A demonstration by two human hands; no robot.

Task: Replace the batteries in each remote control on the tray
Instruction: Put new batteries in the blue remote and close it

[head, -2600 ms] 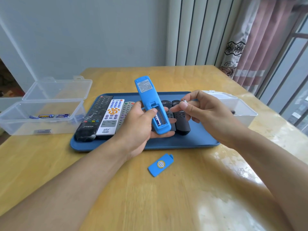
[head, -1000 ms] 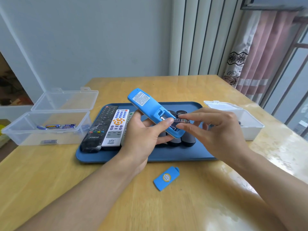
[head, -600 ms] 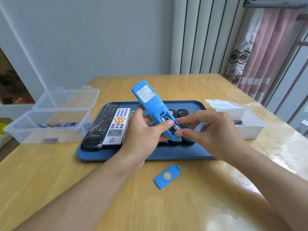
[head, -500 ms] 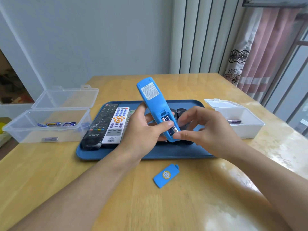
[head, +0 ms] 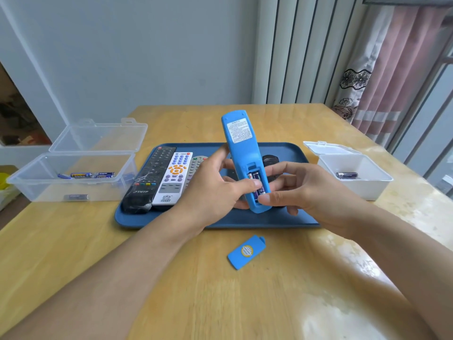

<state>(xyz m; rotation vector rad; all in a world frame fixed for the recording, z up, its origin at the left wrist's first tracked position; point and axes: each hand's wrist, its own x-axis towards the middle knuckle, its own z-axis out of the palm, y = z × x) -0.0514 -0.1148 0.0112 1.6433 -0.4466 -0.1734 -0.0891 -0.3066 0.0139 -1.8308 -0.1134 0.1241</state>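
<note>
Blue remote [head: 241, 148], blue tray [head: 289, 219], black remote [head: 149, 177], white remote [head: 172, 179] with orange buttons.

Four remotes lie on one tray [head: 289, 218]: black [head: 149, 179], white [head: 172, 179], grey [head: 196, 168], dark [head: 270, 160]. A fifth, blue [head: 241, 146], is in two hands. Two boxes: clear [head: 71, 177], white [head: 355, 175].

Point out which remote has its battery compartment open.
The blue remote, held upright in the left hand, back facing the camera, batteries exposed. The others lie face-up on the tray.
</note>
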